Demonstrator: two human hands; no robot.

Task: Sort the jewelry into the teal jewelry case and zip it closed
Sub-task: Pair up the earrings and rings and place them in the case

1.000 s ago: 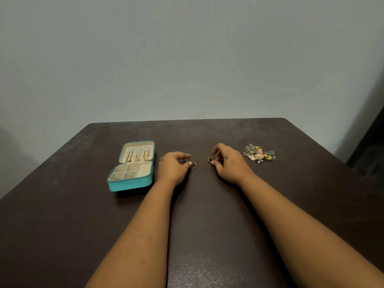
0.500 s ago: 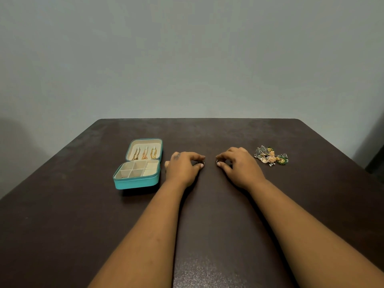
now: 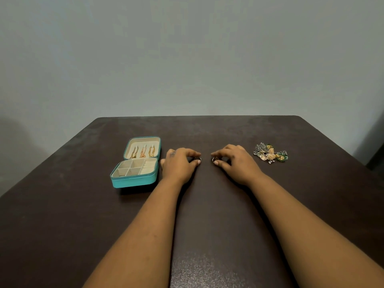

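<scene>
Dark matte counter [image 3: 62, 215]: left hand [image 3: 179, 164] pinches a small ring [image 3: 197, 158], right hand [image 3: 234, 162] pinches another ring [image 3: 215, 159], mid-counter beside the open teal jewelry case [image 3: 133, 180].

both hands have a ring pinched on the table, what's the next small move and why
Probably lift the left hand with its ring and carry it to the open teal jewelry case just beside it. That hand is nearest the case, whose base compartments look empty, with only earrings hanging in the lid. The right hand and its ring could follow; the jewelry pile waits.
</scene>
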